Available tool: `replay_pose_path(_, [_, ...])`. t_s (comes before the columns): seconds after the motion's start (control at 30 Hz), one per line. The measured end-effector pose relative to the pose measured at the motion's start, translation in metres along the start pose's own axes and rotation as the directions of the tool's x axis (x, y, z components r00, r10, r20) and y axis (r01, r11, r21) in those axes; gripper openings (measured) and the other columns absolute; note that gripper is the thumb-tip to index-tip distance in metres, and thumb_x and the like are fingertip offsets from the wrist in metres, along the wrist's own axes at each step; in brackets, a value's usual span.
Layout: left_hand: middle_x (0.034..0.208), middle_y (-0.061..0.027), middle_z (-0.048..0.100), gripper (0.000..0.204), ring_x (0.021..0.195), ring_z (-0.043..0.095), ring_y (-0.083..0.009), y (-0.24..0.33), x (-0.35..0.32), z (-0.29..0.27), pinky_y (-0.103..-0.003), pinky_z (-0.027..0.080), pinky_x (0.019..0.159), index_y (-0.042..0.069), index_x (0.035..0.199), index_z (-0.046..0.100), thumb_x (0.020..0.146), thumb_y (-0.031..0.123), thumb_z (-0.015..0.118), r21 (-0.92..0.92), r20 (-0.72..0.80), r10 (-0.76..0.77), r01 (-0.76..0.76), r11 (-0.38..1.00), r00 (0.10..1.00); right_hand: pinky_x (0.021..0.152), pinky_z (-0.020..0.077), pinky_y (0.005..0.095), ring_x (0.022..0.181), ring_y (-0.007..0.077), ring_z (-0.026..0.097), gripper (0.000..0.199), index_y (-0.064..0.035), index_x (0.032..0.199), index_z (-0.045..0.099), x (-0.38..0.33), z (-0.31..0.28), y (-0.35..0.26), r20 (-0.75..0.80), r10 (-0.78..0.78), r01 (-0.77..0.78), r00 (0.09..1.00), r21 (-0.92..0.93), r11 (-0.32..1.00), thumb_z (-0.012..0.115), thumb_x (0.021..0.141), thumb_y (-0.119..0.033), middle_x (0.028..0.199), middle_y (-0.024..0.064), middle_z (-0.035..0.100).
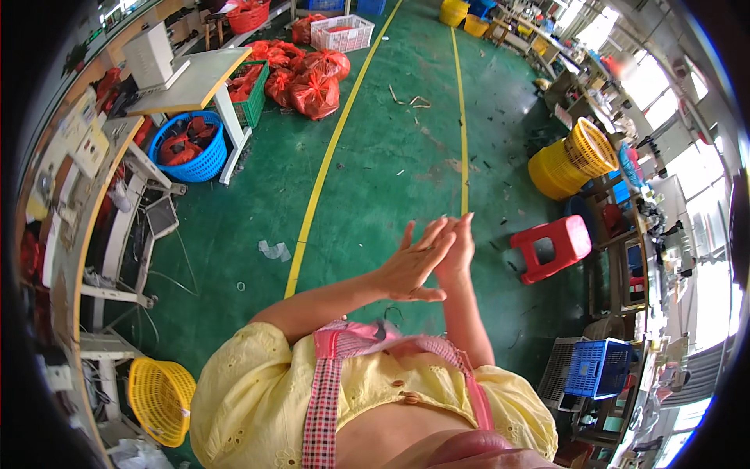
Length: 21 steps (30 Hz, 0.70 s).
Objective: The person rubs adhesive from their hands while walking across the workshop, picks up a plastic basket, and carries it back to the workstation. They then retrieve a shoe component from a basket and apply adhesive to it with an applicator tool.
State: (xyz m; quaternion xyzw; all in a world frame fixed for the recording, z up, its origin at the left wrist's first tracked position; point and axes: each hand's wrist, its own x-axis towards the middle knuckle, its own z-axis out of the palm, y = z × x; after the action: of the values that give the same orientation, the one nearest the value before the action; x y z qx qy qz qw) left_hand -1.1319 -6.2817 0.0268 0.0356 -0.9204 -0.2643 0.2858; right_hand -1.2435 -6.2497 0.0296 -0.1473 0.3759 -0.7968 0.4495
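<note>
My left hand [412, 266] and my right hand [458, 248] are raised in front of my chest, palms pressed against each other with the fingers stretched out. Neither hand holds anything. Below them I see my yellow blouse [250, 391] and a pink checked apron strap [323, 399]. Both forearms rise from the lower middle of the picture, above a green floor [375, 172].
A red plastic stool [551, 246] stands right of my hands. Yellow baskets [574, 156] lie at the right, a blue basket [189, 148] under a white table [194, 82] at the left, red bags [308, 78] behind. Workbenches line both sides. Yellow lines cross the floor.
</note>
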Motion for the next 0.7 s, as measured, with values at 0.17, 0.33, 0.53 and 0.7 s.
replay_pose_path(0.17, [0.133,-0.0169,0.001,0.087,0.124,0.002,-0.0276,-0.155,0.141,-0.033,-0.045,0.000,0.096,0.004,0.127,-0.010,0.074,0.062,0.028,-0.678,-0.106,-0.099,0.001,0.735,0.990,0.064,0.0372,0.0277,0.068,0.0156,0.047,0.050,-0.0043,0.070,0.049,0.193,0.012,-0.031,0.271,0.000,-0.042,0.962,0.151,0.988,0.031,0.081,-0.049,0.071,0.0068,0.052])
replay_pose_path(0.33, [0.125,-0.0141,0.033,0.081,0.124,-0.001,-0.0255,-0.319,0.289,-0.079,-0.038,-0.001,0.098,0.005,0.124,-0.019,0.078,0.057,0.023,-0.758,-0.282,-0.134,-0.135,0.638,0.950,0.071,0.0370,0.0280,0.084,0.0151,0.048,0.052,-0.0044,0.111,0.042,0.404,0.038,-0.049,0.423,-0.090,0.105,0.902,-0.012,0.994,0.038,0.080,-0.046,0.098,0.0073,0.053])
replay_pose_path(0.53, [0.124,-0.0137,0.033,0.086,0.124,0.001,-0.0266,-0.483,0.417,-0.133,-0.041,-0.001,0.098,0.003,0.124,-0.018,0.075,0.062,0.022,-0.471,-0.308,-0.075,-0.083,0.878,0.948,0.070,0.0397,0.0251,0.078,0.0137,0.052,0.031,-0.0004,0.102,0.048,0.622,0.114,-0.061,0.407,-0.353,0.401,0.842,-0.038,0.915,0.057,0.073,-0.009,0.085,0.0074,0.056])
replay_pose_path(0.7, [0.129,-0.0219,0.018,0.095,0.123,0.006,-0.0322,-0.651,0.510,-0.152,-0.051,-0.002,0.093,0.000,0.127,-0.005,0.069,0.068,0.028,-0.117,-0.269,0.028,-0.062,0.991,0.963,0.064,0.0432,0.0260,0.067,0.0157,0.056,0.005,0.0008,0.074,0.053,0.817,0.128,-0.060,0.333,-0.350,0.416,0.876,-0.153,0.896,0.052,0.073,-0.004,0.071,0.0083,0.058])
